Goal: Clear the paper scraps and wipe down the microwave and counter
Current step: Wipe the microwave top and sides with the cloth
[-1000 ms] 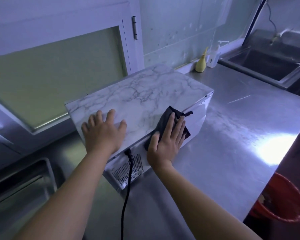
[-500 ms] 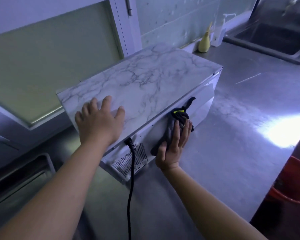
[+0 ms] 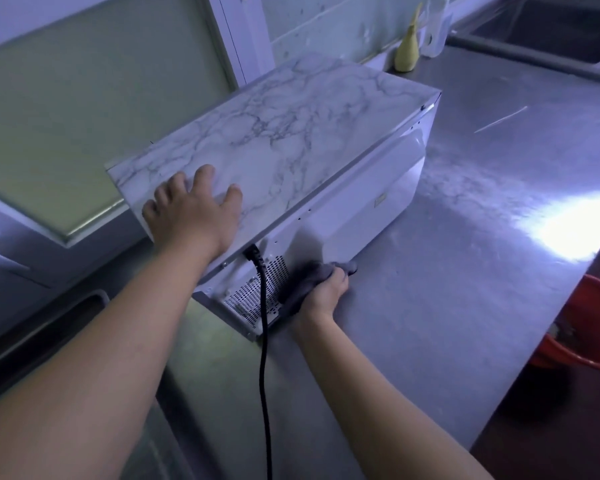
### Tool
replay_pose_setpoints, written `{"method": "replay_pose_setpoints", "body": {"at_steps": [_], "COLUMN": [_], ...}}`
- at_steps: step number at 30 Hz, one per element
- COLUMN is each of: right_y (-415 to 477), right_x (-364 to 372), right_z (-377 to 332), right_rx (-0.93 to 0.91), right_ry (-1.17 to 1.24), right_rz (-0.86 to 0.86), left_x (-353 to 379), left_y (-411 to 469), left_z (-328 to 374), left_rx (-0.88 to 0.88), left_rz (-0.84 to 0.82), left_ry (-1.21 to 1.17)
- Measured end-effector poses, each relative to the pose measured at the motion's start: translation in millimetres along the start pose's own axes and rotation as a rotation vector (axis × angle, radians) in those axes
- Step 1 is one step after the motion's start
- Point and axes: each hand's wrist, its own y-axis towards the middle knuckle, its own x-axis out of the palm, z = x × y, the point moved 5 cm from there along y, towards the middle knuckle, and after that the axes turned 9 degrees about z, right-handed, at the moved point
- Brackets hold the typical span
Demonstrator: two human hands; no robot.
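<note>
White marble-topped microwave (image 3: 291, 140) on steel counter (image 3: 430, 306), long axis near-left to far-right, vented back toward camera. Left hand (image 3: 194, 213) flat, fingers spread, on its near top corner. Right hand (image 3: 321, 292) grips dark grey cloth (image 3: 309, 277) against its lower back.

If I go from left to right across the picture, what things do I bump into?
First the left hand → cord → right hand gripping the cloth → bucket.

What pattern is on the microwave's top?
White marble with grey veins on the microwave, clearest in the head view.
</note>
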Motion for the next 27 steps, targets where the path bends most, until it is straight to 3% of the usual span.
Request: {"method": "replay_pose_setpoints", "body": {"at_steps": [2, 5, 10, 12, 17, 20, 23, 25, 27], "right_y": [-14, -39, -49, -50, -36, -51, -77, -93, -96], "right_x": [-4, -19, -60, -82, -131, -94, -34, 8, 29], "right_z": [15, 29, 13, -1, -56, -101, -145, -140, -116], "right_rx": [0.218, 0.521, 0.633, 0.596, 0.166, -0.133, -0.674, -0.967, -1.108], "right_ry": [-0.003, 0.099, 0.155, 0.124, -0.013, -0.134, -0.169, -0.385, -0.704], "right_rz": [-0.063, -0.319, -0.460, -0.518, -0.308, -0.339, -0.378, -0.446, -0.354], "left_x": [0, 2, 0, -2, -4, -4, -4, -5, -6], "left_y": [2, 1, -4, -4, -3, -4, -3, -2, -1], "left_z": [2, 2, -6, -6, -1, -2, -1, 0, -2], "left_rx": [0.002, -0.017, -0.016, -0.016, 0.002, -0.001, -0.002, -0.004, -0.008], "left_rz": [0.002, -0.022, -0.037, -0.035, -0.006, 0.000, -0.004, 0.001, 0.005], "left_ry": [-0.006, -0.007, -0.002, -0.002, 0.006, -0.004, -0.005, -0.006, -0.007]}}
